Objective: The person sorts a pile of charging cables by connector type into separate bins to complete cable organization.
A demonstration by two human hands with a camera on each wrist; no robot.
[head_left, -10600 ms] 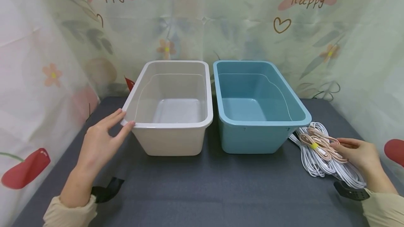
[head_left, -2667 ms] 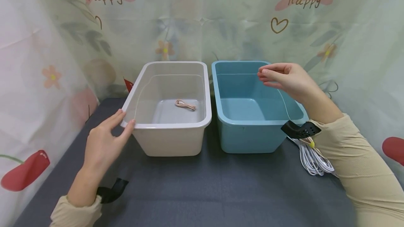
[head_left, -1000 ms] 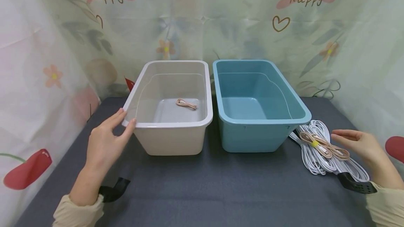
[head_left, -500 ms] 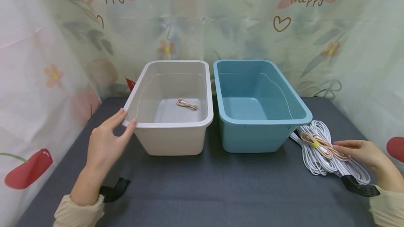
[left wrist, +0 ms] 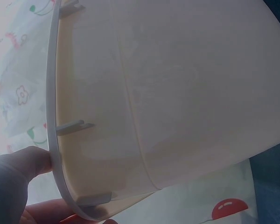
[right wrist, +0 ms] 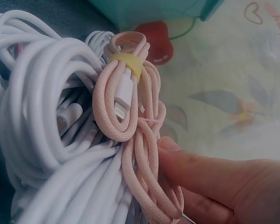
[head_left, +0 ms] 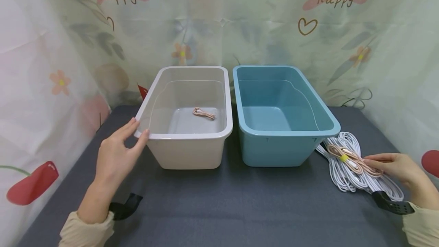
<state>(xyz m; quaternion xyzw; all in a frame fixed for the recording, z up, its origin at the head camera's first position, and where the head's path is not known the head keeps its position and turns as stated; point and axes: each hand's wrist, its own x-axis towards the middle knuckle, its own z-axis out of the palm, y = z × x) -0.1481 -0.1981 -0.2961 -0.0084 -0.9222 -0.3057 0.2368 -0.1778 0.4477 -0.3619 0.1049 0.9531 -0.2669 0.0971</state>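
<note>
My left hand [head_left: 114,157] holds the near left corner of the beige bin [head_left: 186,153], thumb and fingers at its rim [left wrist: 52,107]. Inside that bin lies a small bundle of pink cable [head_left: 204,114]. At the right, my right hand [head_left: 398,167] pinches a folded pink cable [right wrist: 147,179] bound with a thin pink tie; the thumb [right wrist: 170,156] presses its side, and the other fingers are partly hidden behind it. Against it rests another pink cable with a yellow band [right wrist: 126,63] and a white plug. Both lie over coiled white cables [head_left: 343,180].
A blue bin [head_left: 274,149] stands just right of the beige one, between it and the cables. Dark cloth [head_left: 240,205] covers the table. Printed curtains [head_left: 219,7] close in the back and both sides.
A pink cable bundle has come to lie in the beige bin. My right hand has returned from above the blue bin to the cables and now pinches another pink one. My left hand stays put.
</note>
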